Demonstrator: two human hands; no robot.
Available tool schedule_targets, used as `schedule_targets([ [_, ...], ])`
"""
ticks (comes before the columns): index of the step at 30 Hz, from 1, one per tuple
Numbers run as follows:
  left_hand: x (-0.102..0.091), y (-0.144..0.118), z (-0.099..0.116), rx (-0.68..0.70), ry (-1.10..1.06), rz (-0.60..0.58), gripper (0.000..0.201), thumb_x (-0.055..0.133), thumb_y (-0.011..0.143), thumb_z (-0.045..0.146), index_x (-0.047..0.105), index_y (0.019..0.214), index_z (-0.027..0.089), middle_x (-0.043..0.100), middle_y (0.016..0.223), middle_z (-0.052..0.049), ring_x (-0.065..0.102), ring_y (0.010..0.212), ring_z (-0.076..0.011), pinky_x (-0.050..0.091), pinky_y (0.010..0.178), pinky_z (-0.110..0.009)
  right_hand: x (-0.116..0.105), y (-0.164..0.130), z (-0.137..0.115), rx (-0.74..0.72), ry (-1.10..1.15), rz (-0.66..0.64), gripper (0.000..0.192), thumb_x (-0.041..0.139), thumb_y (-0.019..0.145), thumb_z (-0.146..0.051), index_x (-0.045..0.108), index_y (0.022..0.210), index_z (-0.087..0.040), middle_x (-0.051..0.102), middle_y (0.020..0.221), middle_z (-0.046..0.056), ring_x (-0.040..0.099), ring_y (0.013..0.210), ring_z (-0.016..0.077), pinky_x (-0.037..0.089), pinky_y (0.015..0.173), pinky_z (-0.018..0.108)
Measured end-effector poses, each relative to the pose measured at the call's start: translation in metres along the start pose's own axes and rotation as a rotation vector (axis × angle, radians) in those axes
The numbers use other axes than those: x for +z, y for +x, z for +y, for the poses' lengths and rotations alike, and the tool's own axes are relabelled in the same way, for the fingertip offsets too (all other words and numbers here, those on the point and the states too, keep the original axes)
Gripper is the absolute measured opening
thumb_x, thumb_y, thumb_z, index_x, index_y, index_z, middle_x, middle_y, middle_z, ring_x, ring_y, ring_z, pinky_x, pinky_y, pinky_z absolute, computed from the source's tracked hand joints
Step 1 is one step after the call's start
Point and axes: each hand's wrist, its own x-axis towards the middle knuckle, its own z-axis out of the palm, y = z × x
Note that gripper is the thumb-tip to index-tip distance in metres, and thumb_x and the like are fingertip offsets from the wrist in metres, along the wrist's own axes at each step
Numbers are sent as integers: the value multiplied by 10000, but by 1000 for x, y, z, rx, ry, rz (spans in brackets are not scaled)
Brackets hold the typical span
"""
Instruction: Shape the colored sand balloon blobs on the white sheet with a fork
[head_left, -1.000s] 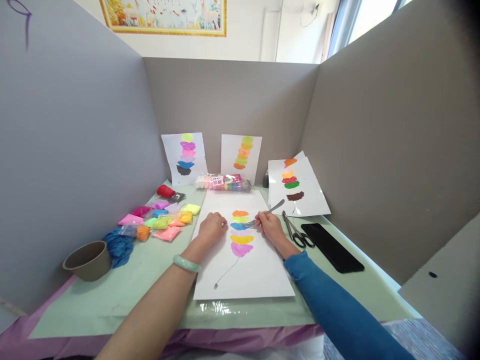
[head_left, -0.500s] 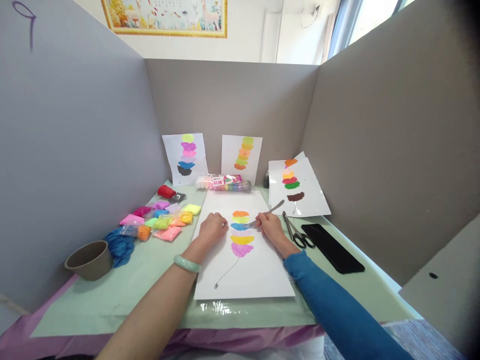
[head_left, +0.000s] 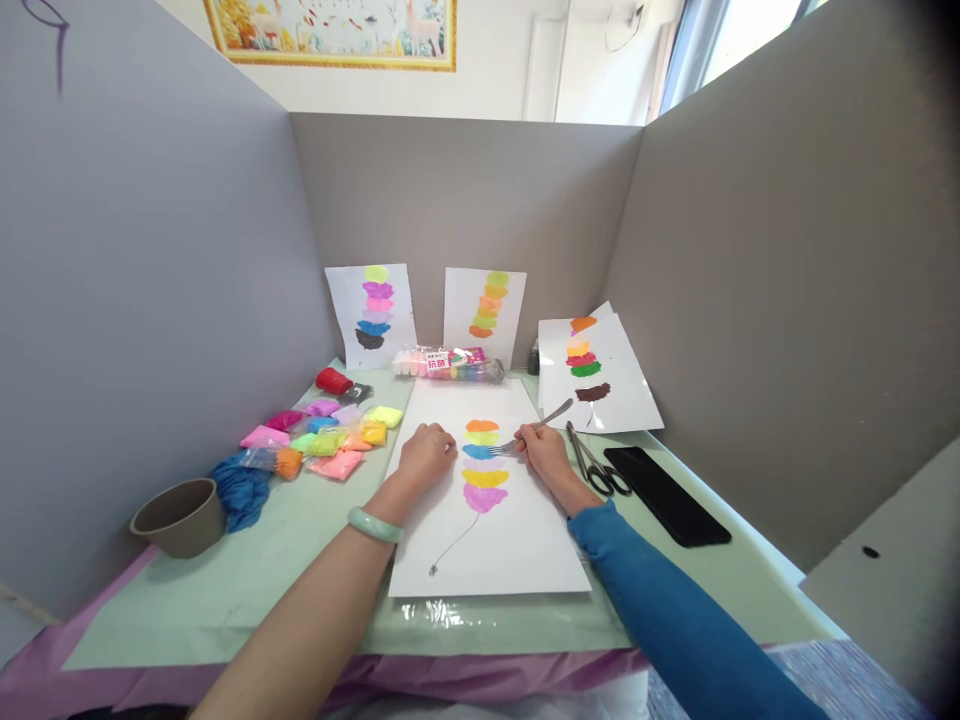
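Note:
A metal fork (head_left: 556,411) is held in my right hand (head_left: 544,450), its handle slanting up and to the right. Its tines touch or hover just over the blue band (head_left: 477,452) in a column of coloured patches on a white sheet (head_left: 435,540). Orange and yellow-green patches lie above the blue; pale lilac, yellow and purple (head_left: 485,498) ones lie below. A thin drawn line runs down from the purple patch. My left hand (head_left: 427,454) rests on the sheet left of the column, its fingers curled in with nothing visible in them.
Bags of coloured clay (head_left: 337,465), a blue cloth bundle (head_left: 241,492) and a brown pot (head_left: 180,518) are on the left. Scissors (head_left: 596,468) and a black phone (head_left: 667,496) lie right. A plastic pack (head_left: 450,366) and propped sheets (head_left: 486,318) stand behind, before grey partitions (head_left: 465,190).
Both hands and the fork stay nearly in place over the blue band. The whole view has shifted very slightly.

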Motion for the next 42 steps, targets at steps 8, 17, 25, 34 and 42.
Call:
schedule_targets([
  [8, 2, 0, -1, 9, 2, 26, 241, 508, 871, 251, 738, 941, 235, 658, 1091, -49, 540, 1050, -233, 459, 787, -282, 0, 0, 2, 8, 78, 12, 220, 492, 739, -333, 621, 691, -161, 628, 558, 7, 445, 360, 100, 356, 383, 230],
  [17, 2, 1, -1, 13, -1, 21, 240, 512, 870, 260, 738, 948, 233, 658, 1092, -51, 540, 1057, -232, 457, 801, -283, 1, 1, 5, 6, 75, 28, 222, 495, 737, -342, 620, 700, -163, 627, 556, 9, 442, 357, 100, 338, 374, 230],
  [25, 4, 0, -2, 14, -4, 36, 240, 511, 858, 250, 735, 944, 233, 659, 1089, -48, 540, 1053, -231, 454, 781, -280, 1, 1, 2, 14, 33, 21, 206, 485, 738, -308, 612, 662, -165, 603, 532, 0, 445, 364, 98, 359, 393, 227],
  [34, 5, 1, -3, 24, 0, 43, 248, 505, 858, 243, 737, 946, 228, 662, 1083, -50, 545, 1037, -231, 458, 789, -281, -7, 1, 4, 9, 92, 138, 262, 488, 748, -385, 617, 713, -159, 621, 567, 10, 428, 362, 103, 309, 355, 235],
  [42, 3, 0, -2, 20, -9, 38, 246, 508, 864, 251, 740, 944, 226, 661, 1084, -57, 544, 1043, -234, 459, 785, -281, -4, -2, 0, -43, 18, 78, 267, 473, 757, -373, 624, 665, -173, 630, 557, 8, 510, 450, 130, 376, 451, 245],
])
